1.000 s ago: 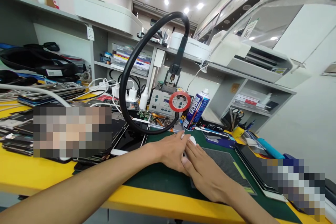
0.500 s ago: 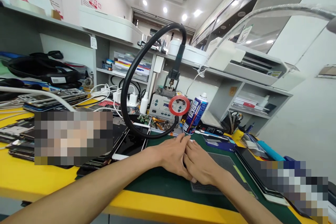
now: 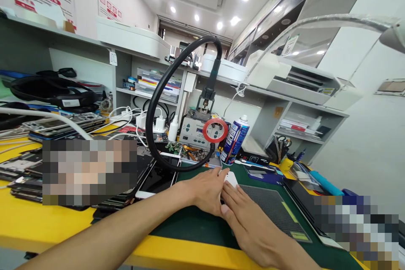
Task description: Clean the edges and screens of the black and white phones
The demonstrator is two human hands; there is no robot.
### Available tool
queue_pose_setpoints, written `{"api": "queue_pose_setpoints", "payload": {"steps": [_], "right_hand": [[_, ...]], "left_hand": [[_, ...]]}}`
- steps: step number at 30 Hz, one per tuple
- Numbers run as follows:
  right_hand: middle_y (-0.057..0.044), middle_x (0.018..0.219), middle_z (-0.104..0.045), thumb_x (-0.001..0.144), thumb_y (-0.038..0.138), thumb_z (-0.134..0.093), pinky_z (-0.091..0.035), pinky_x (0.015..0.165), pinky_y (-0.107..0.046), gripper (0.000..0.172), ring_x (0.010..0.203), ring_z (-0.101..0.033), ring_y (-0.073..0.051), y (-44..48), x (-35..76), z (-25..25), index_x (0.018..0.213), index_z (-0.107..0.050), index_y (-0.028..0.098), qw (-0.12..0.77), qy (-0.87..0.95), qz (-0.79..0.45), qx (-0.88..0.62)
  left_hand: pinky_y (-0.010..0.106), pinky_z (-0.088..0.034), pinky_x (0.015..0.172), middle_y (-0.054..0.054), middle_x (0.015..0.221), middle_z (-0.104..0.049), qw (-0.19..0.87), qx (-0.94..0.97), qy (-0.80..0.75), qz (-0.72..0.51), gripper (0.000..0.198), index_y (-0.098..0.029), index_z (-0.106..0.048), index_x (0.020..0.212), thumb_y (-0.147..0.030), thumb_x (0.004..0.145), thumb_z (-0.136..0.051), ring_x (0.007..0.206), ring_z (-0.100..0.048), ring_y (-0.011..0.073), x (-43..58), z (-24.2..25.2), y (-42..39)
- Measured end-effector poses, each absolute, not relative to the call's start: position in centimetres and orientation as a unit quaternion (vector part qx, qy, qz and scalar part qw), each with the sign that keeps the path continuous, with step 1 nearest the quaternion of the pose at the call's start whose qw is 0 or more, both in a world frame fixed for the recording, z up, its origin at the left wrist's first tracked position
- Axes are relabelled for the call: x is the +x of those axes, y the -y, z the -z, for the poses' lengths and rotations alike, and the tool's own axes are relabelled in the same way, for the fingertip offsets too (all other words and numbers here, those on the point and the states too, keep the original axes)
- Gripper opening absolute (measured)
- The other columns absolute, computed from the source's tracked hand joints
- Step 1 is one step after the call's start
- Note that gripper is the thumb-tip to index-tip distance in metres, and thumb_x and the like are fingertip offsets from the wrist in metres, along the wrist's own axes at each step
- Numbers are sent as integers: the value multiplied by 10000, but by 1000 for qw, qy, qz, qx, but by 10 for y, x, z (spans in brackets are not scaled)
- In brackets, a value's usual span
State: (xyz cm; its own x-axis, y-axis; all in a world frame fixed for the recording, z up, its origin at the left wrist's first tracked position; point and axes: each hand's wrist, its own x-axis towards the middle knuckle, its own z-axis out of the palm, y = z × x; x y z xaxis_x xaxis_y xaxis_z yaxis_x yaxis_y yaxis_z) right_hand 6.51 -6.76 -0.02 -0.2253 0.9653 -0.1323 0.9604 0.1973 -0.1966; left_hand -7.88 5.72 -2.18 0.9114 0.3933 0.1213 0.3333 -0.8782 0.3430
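A flat white device (image 3: pixel 231 178), probably a phone, lies mostly hidden beneath my two hands on the green mat (image 3: pixel 190 225). Only its far white end and a dark strip between the hands show. My left hand (image 3: pixel 207 190) grips it along its left side, fingers bent over the far end. Across its top and right side lies my right hand (image 3: pixel 245 213), fingers close together and thumb folded in at the near end, also holding it. A dark textured pad (image 3: pixel 272 206) with yellow-green strips lies just right of it.
A black looped cable with a red ring (image 3: pixel 215 130) arches ahead, beside a blue spray can (image 3: pixel 234 140). At left are a white-framed tablet (image 3: pixel 160 175) and stacked device parts (image 3: pixel 65 122). A dark panel (image 3: pixel 302 202) lies right; a yellow edge (image 3: pixel 186 251) borders the bench.
My right hand has shifted nearer and turned, its thumb now drawn in beside the left hand. More of the device's white far end shows. My left hand stays nearly in place.
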Motion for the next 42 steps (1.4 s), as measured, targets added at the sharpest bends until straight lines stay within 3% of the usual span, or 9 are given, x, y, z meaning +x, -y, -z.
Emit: {"api": "queue_pose_setpoints", "payload": {"steps": [6, 11, 19, 24, 32, 39, 42], "right_hand": [[-31, 1594, -152, 1004, 565, -170, -138, 1205, -522, 670, 1482, -144, -288, 88, 59, -1, 1543, -253, 174, -8, 780, -115, -615], [-79, 1570, -195, 1003, 544, -227, -184, 1188, -536, 674, 1457, -206, -327, 91, 62, 3, 1519, -316, 120, -14, 789, -100, -607], [-104, 1557, -200, 1004, 531, -249, -255, 1165, -538, 673, 1437, -242, -348, 97, 69, 17, 1517, -308, 99, -9, 794, -54, -605], [-103, 1555, -230, 1012, 484, -273, -290, 1155, -537, 628, 1431, -274, -338, 106, 83, 26, 1513, -330, 111, -6, 799, 7, -602], [-94, 1583, -190, 1018, 458, -275, -292, 1169, -516, 628, 1457, -233, -314, 126, 97, 33, 1535, -258, 102, 4, 766, 26, -643], [-93, 1601, -155, 1017, 489, -268, -240, 1196, -504, 650, 1477, -180, -297, 124, 95, 30, 1546, -236, 113, 20, 753, -11, -658], [-87, 1609, -134, 1018, 521, -223, -201, 1214, -470, 671, 1486, -156, -267, 114, 93, 23, 1554, -206, 118, 19, 742, -41, -669]], "left_hand": [[476, -336, 1120, 244, 1516, -322, 155, 966, -186, -92, 1189, -88, -174, 1529, -633, 623, -717, 1381, -358, 402, -80, 20, -56], [494, -313, 1128, 261, 1546, -267, 151, 967, -185, -86, 1197, -79, -162, 1531, -699, 650, -684, 1412, -298, 423, -81, 20, -55], [487, -309, 1127, 266, 1540, -277, 144, 968, -178, -103, 1221, -81, -186, 1531, -777, 639, -646, 1403, -313, 428, -79, 29, -58], [510, -289, 1128, 244, 1589, -177, 154, 967, -186, -81, 1255, -124, -116, 1556, -848, 643, -583, 1436, -235, 432, -80, 31, -62], [513, -261, 1137, 234, 1600, -151, 165, 964, -197, -65, 1255, -136, -115, 1556, -888, 641, -531, 1448, -206, 425, -80, 27, -59], [523, -322, 1089, 275, 1598, -65, 174, 958, -217, -69, 1291, -113, -124, 1547, -879, 609, -571, 1430, -220, 466, -79, 30, -60], [504, -310, 1103, 263, 1595, -126, 169, 959, -216, -69, 1285, -113, -101, 1551, -872, 624, -564, 1431, -234, 447, -80, 30, -61]]}}
